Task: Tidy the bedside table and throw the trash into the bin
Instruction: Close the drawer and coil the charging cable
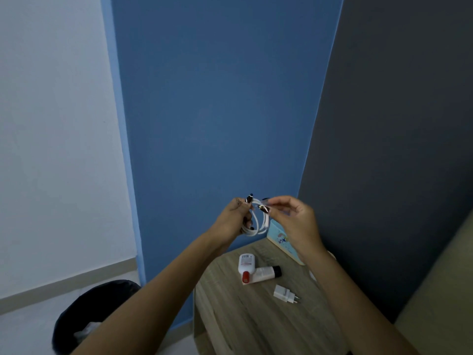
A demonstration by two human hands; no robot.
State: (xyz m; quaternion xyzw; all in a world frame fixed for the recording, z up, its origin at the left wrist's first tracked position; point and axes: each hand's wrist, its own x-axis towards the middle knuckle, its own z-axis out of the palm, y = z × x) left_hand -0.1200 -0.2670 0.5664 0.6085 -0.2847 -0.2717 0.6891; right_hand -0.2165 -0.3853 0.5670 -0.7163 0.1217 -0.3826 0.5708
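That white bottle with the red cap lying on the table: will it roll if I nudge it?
Probably a little. The white bottle lies on its side on the bedside table, so its rounded body could roll. The tube touching its red-cap end would likely stop it going that way. It looks like light plastic, so it should slide easily.

Both hands, left [234,217] and right [294,221], grip coiled white cable [258,224] above counter [256,319]; bottle [246,265], tube [266,273], charger [284,294] lie there.
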